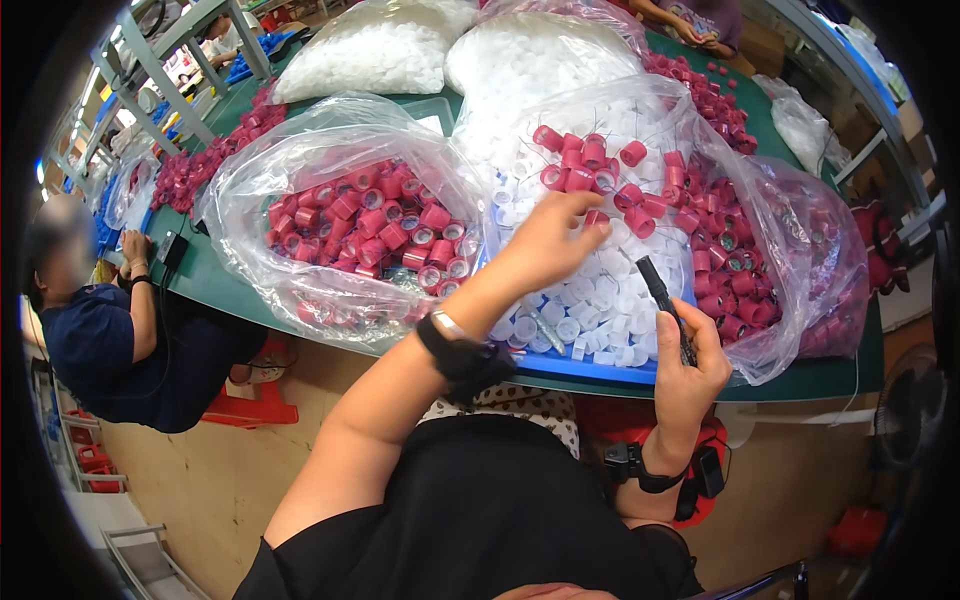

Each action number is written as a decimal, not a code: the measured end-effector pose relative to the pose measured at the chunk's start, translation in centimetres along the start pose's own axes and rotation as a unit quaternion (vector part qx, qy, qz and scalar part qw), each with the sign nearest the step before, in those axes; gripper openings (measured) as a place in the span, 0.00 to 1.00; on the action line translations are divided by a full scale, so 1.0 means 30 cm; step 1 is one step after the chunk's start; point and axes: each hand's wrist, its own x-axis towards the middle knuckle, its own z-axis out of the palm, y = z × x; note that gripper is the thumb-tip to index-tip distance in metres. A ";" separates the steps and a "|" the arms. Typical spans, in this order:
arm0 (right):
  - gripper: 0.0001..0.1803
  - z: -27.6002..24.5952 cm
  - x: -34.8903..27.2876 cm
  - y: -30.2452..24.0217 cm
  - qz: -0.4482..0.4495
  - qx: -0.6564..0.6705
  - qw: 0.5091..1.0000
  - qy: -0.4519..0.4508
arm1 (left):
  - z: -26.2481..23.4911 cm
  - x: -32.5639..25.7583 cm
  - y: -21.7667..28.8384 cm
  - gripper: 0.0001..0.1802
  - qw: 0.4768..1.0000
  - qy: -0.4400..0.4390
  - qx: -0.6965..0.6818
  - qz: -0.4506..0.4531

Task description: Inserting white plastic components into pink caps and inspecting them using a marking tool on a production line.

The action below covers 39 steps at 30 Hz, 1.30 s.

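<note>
My left hand (560, 240) is over the middle of the blue tray (600, 370), fingers curled, with a small red cylindrical cap (597, 217) between thumb and fingertips. Just beyond it, more red caps (580, 178), some with thin wires, lie heaped on white plastic caps (600, 310). In my right hand (690, 355), at the tray's front right, is a slim black pen-shaped tool (656, 281), held upright with its tip pointing up and away. A clear tube-like piece (547, 330) lies among the white caps.
A clear bag of red caps (365, 225) stands left of the tray; another red heap (730, 260) spills from a bag at right. Large bags of white pieces (375, 55) stand behind on the green table (870, 340). A co-worker (95, 310) sits at left; another person's hands (700, 38) show at the far side.
</note>
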 end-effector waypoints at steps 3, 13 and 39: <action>0.11 -0.003 -0.005 0.016 -0.004 0.006 1.000 0.011 | 0.046 0.031 0.010 0.16 0.993 0.002 0.109 0.040; 0.10 -0.006 -0.006 -0.005 0.005 -0.003 1.000 -0.017 | 0.028 -0.002 0.011 0.12 0.996 0.016 0.084 0.023; 0.09 0.088 -0.026 -0.072 -0.133 -0.022 0.988 -0.073 | -0.025 -0.167 0.018 0.18 0.703 -0.095 -0.642 -0.292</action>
